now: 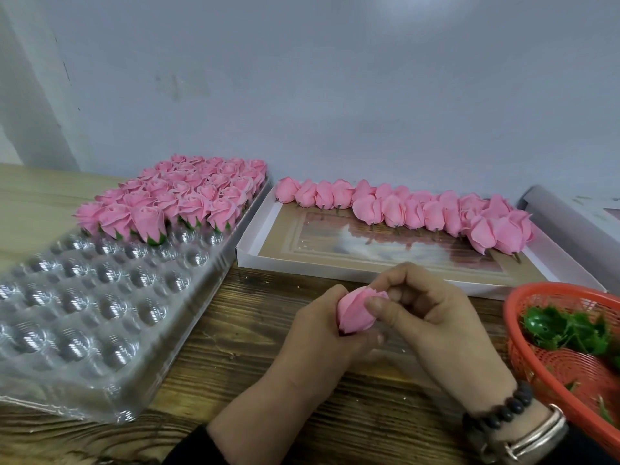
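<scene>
A pink rose head is held over the wooden table between both hands. My left hand grips it from the left and below, fingers curled round its base. My right hand pinches its upper petals with thumb and fingers. To the left lies a clear plastic blister tray; its far rows hold several pink roses with green bases, its near cups are bare. A white shallow box behind the hands carries several pink rose heads without bases along its far side.
A red mesh basket with green plastic calyxes stands at the right edge. A grey wall closes off the back. Another white box shows at the far right. Bare wood lies between tray and hands.
</scene>
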A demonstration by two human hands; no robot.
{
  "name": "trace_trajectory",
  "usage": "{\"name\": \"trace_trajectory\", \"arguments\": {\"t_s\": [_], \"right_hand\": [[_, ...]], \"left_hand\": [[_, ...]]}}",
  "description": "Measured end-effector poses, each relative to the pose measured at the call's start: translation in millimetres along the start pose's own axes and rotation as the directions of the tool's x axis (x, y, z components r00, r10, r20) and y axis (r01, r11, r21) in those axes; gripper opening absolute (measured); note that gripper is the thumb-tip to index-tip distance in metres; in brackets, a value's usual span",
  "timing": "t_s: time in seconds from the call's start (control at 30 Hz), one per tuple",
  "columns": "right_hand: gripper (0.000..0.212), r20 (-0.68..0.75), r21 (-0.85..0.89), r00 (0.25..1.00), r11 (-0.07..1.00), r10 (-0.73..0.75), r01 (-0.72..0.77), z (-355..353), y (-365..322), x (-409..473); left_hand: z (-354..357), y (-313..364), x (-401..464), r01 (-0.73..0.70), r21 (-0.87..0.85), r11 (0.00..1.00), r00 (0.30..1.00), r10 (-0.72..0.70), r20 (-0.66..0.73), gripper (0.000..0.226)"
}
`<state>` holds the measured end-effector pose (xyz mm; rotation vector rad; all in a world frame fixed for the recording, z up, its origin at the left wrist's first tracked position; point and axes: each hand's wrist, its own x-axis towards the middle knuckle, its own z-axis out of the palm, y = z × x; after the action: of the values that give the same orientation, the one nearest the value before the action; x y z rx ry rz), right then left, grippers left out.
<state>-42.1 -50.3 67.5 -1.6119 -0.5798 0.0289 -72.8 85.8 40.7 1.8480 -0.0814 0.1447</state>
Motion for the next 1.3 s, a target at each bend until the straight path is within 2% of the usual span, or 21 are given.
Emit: {"name": "trace_trajectory", "arguments": {"t_s": [0.13, 0.27, 0.37, 0.4, 0.47, 0.53, 0.57, 0.63, 0.7, 0.93, 1.03, 1.13, 1.2, 1.3], "right_hand": [[0.020, 0.095, -0.182, 0.994, 0.981, -0.050, 0.067, 2.0, -5.0, -2.5], [0.017, 0.217, -0.377, 0.970, 0.908, -0.105, 0.182, 2.6, -5.1, -2.1], [0.011, 0.210, -0.433, 0.965, 0.870, -0.158, 0.237, 6.4, -4.5, -5.0], [0.006, 0.165, -0.426, 0.966, 0.869, -0.199, 0.252, 8.1, -4.1, -6.4], [0.015, 0.013, -0.377, 0.966, 0.894, -0.257, 0.243, 12.0, -1.5, -8.0], [0.026, -0.111, -0.242, 0.973, 0.955, -0.201, 0.169, 15.5, 3.8, -7.1], [0.032, -0.127, -0.197, 0.980, 0.973, -0.152, 0.125, 17.4, 6.4, -6.6], [0.042, -0.073, -0.192, 0.996, 0.981, -0.056, 0.041, 22.1, 9.8, -6.5], [0.046, 0.002, -0.202, 1.000, 0.979, 0.020, -0.020, 27.9, 11.9, -7.1], [0.031, 0.029, -0.157, 0.994, 0.983, 0.106, -0.100, 33.1, 12.9, -8.1], [0.012, 0.122, -0.020, 0.976, 0.984, 0.178, -0.177, 27.2, 8.4, -6.8], [0.003, 0.186, 0.031, 0.953, 0.968, 0.238, -0.248, 24.8, 6.5, -7.3], [0.003, 0.160, -0.043, 0.961, 0.974, 0.228, -0.224, 26.1, 5.8, -7.8], [0.008, 0.046, -0.156, 0.983, 0.973, 0.178, -0.169, 27.5, 3.6, -8.6]], "left_hand": [[0.3, 4.0, -0.6, 0.008, -0.058, 0.998, 1.000, -0.007, 0.011, 0.020], [1.1, 6.6, -2.9, -0.021, -0.077, 0.997, 0.998, 0.025, 0.052, 0.019], [1.3, 7.7, -2.7, -0.038, -0.081, 0.996, 0.997, 0.043, 0.057, 0.018], [0.9, 8.2, -2.7, -0.049, -0.134, 0.990, 0.998, 0.055, 0.039, 0.017], [-0.6, 11.0, -1.9, -0.050, -0.254, 0.966, 0.998, 0.040, -0.043, 0.010], [-1.9, 12.1, -1.8, -0.045, -0.373, 0.927, 0.987, -0.016, -0.158, 0.028], [-2.5, 11.9, -1.0, -0.051, -0.430, 0.901, 0.976, -0.046, -0.213, 0.030], [-2.7, 11.9, 0.1, -0.051, -0.519, 0.854, 0.962, -0.097, -0.254, 0.027], [-1.9, 11.6, 0.1, -0.025, -0.587, 0.809, 0.962, -0.141, -0.235, 0.021], [2.3, 11.9, -1.4, 0.063, -0.714, 0.697, 0.989, -0.138, -0.048, 0.013], [-2.1, 10.0, 0.4, 0.170, -0.714, 0.679, 0.981, -0.182, 0.060, 0.029], [-2.4, 8.6, 2.1, 0.199, -0.695, 0.691, 0.975, -0.211, 0.070, 0.039], [-2.3, 6.0, 3.3, 0.165, -0.699, 0.696, 0.979, -0.204, 0.028, 0.036], [-6.4, -1.1, 6.0, 0.122, -0.725, 0.678, 0.978, -0.208, -0.030, 0.035]]}}
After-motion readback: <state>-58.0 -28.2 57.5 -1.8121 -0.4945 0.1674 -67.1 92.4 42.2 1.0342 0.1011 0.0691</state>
